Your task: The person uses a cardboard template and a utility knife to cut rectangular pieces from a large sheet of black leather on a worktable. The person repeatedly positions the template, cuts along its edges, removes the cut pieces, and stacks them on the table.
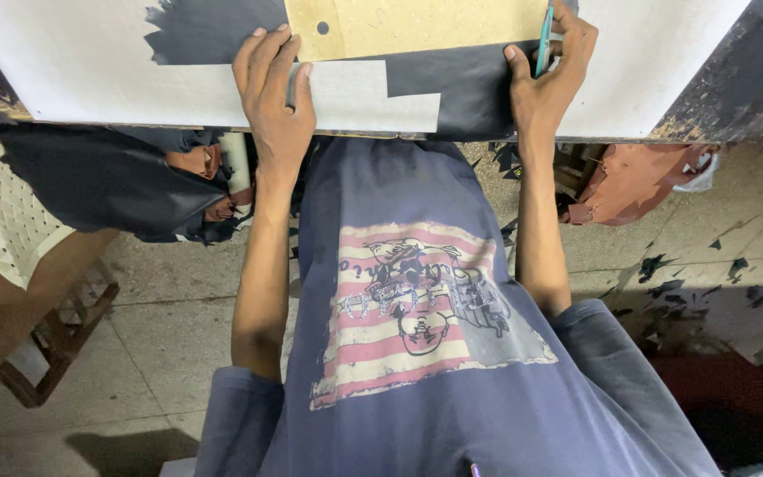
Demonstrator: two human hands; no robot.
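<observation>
Left hand point(274, 88), fingers flat and spread, pins the tan template point(417, 22) onto the dark leather point(474, 84). Right hand point(547, 71) grips a teal cutter point(545, 40) against the template's edge, tracing it.

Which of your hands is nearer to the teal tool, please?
Right. The right hand grips the teal tool at the tan template's edge; the left hand lies flat on the dark sheet, well away from it.
</observation>
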